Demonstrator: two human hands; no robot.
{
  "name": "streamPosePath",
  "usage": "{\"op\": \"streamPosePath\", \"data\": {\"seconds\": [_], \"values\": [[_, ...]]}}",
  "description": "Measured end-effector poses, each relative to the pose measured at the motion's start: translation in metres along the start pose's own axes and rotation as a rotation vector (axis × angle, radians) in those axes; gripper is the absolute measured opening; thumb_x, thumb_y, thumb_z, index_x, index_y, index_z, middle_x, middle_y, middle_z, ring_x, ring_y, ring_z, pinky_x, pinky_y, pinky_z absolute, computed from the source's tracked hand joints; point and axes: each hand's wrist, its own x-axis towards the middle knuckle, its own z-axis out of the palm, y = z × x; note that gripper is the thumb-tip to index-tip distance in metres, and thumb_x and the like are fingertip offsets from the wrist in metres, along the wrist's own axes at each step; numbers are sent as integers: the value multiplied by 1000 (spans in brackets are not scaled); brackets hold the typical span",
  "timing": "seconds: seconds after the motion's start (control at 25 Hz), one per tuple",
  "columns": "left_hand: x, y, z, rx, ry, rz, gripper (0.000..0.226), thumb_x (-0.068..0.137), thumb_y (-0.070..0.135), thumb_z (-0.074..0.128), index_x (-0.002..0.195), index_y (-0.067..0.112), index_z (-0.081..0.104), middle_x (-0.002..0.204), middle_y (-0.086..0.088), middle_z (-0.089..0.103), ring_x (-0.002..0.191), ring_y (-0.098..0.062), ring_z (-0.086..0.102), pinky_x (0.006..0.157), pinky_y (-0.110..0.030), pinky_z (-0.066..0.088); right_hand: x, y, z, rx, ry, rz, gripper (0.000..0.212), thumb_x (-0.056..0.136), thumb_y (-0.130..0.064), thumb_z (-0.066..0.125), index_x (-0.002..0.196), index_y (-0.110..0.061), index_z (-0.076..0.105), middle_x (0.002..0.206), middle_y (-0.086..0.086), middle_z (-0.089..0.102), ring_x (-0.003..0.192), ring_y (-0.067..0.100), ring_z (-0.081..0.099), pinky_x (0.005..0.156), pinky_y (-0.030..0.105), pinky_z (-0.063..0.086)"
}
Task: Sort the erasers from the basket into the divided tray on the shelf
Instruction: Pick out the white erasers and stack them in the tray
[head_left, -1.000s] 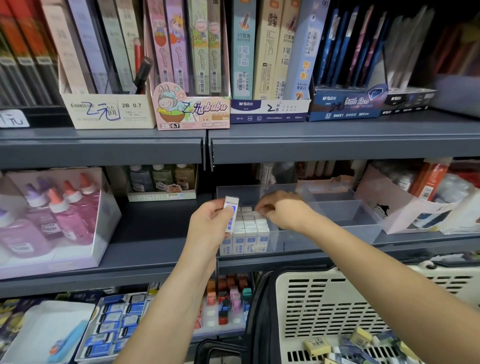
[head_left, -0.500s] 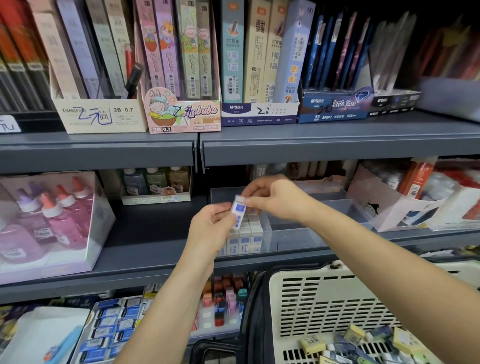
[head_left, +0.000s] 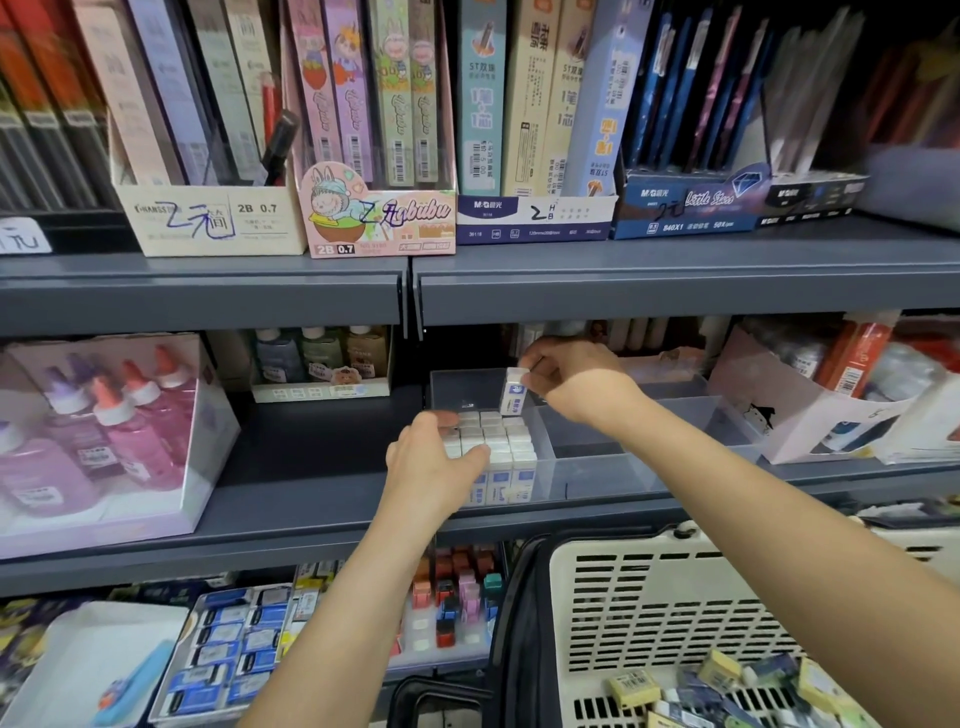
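Observation:
A clear divided tray stands on the middle shelf. Its left compartment holds several white erasers with blue sleeves, packed upright in rows. My right hand pinches one white and blue eraser upright just above the back of that compartment. My left hand rests on the packed erasers at the front left, fingers spread over their tops. The cream basket sits at the lower right, with several loose yellow and blue erasers on its bottom.
The tray's right compartments look bare. A pink box of glue bottles stands to the left, a torn white box to the right. The shelf above overhangs the tray. Eraser boxes fill the shelf below.
The eraser passed from my left hand to my right, which carried it back over the left compartment. My left hand dropped onto the packed erasers.

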Motion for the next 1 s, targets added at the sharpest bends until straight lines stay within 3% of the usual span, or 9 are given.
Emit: {"op": "streamPosePath", "data": {"seconds": [0.2, 0.28, 0.4, 0.6, 0.76, 0.88, 0.96, 1.0], "values": [[2, -1, 0, -2, 0, 10, 50, 83, 27, 65, 127, 16, 45, 131, -4, 49, 126, -22, 40, 103, -43, 39, -2, 0, 4, -47, -45, -15, 10, 88, -30, 58, 84, -37, 54, 85, -13, 61, 94, 17, 61, 92, 34, 45], [2, -1, 1, -7, 4, 12, 49, 83, 26, 65, 127, 17, 45, 131, -3, 49, 126, -21, 39, 102, -42, 39, -3, 1, 15, -39, -64, 12, 7, 90, -28, 56, 93, -33, 59, 96, -9, 66, 99, 19, 59, 94, 34, 44], [-1, -1, 1, 10, 16, 19, 48, 84, 26, 64, 127, 17, 45, 131, -3, 48, 126, -21, 39, 103, -42, 39, -3, 4, 30, -63, -59, 1, 16, 90, -24, 53, 105, -27, 58, 108, -3, 67, 103, 23, 58, 99, 36, 40], [-2, 1, 2, 27, 19, 23, 48, 85, 27, 63, 128, 18, 44, 131, -2, 48, 126, -21, 39, 103, -42, 39, -9, 13, 40, -172, -33, -103, 20, 92, -22, 46, 104, -26, 62, 107, -1, 67, 99, 25, 58, 96, 34, 35], [-12, 4, 3, 94, 30, 50, 48, 85, 30, 62, 129, 20, 45, 135, -1, 44, 128, -20, 34, 103, -35, 35, -23, 19, 26, -69, -34, -190, 29, 92, -27, 50, 119, -25, 61, 125, 0, 59, 115, 22, 53, 102, 37, 39], [-35, 6, 9, 165, 91, 171, 43, 86, 30, 60, 127, 25, 46, 135, 2, 41, 129, -16, 27, 102, -32, 30, -70, 44, 4, 60, 24, -244, 29, 90, -27, 57, 118, -23, 62, 109, -9, 60, 97, 8, 56, 92, 26, 44], [-58, 13, 22, 94, 82, 324, 32, 87, 28, 59, 118, 28, 50, 124, 8, 46, 124, -10, 31, 97, -24, 29, -118, 78, -11, 100, 6, -224, 23, 88, -26, 60, 111, -25, 64, 94, -23, 54, 82, -4, 54, 78, 8, 40], [-70, 17, 31, 59, 28, 380, 26, 87, 26, 59, 112, 29, 52, 117, 12, 47, 120, -8, 36, 96, -23, 31, -142, 98, -15, 98, -21, -188, 21, 88, -25, 61, 108, -26, 65, 91, -23, 54, 79, -5, 54, 73, 6, 38]]}}
